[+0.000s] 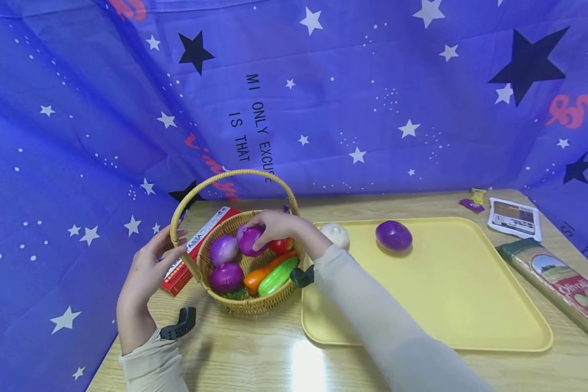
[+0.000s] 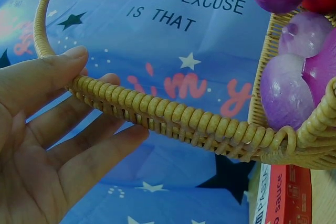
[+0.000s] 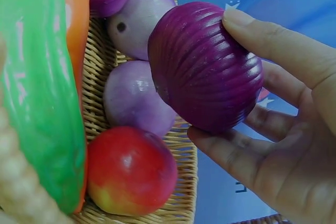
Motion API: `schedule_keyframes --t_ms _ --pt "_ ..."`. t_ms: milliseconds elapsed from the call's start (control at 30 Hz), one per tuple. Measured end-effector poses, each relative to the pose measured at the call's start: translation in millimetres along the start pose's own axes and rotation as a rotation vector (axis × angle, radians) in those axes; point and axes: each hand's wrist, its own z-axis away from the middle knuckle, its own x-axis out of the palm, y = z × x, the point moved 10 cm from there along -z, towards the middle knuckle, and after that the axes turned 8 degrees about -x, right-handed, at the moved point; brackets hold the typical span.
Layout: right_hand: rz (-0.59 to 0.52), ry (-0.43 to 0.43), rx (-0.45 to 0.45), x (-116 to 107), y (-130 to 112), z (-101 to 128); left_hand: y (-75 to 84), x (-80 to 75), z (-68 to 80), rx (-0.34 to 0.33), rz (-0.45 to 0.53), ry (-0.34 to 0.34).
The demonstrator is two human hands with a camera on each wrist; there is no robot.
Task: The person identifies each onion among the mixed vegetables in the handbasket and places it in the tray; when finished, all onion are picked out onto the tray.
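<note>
My left hand (image 1: 144, 269) holds the side of the basket's handle (image 2: 173, 116), with the thumb on one side and the fingers on the other. Over the wicker basket (image 1: 250, 309), my right hand (image 1: 280, 224) grips a dark purple onion (image 3: 205, 66) between thumb and fingers. Beneath it in the basket lie a pale purple onion (image 1: 223, 250), another dark purple onion (image 1: 226, 277) and a second pale one (image 3: 139, 98). A red and yellow round fruit (image 3: 131, 171), an orange carrot-like vegetable (image 1: 256, 280) and a green cucumber-like vegetable (image 1: 279, 276) are there too.
Right of the basket lies a yellow tray (image 1: 451, 283) bearing a white bulb (image 1: 335, 235) and a purple round vegetable (image 1: 393, 236). A red pasta-sauce box (image 1: 176, 276) sits behind the basket's left side. An Olivoila packet (image 1: 563, 288), a white pouch (image 1: 514, 218) and small wrapped sweets (image 1: 472, 205) lie at right.
</note>
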Motion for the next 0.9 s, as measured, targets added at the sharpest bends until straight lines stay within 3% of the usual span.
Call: schedule_keyframes --t_ms 533,900 --pt "0.072 0.080 -0.072 -19 -22 21 0.7 -1.0 0.2 0.016 0.002 0.011" --pt "0.048 0.130 -0.151 -28 -26 33 0.1 -0.5 0.7 0.011 -0.001 0.007"
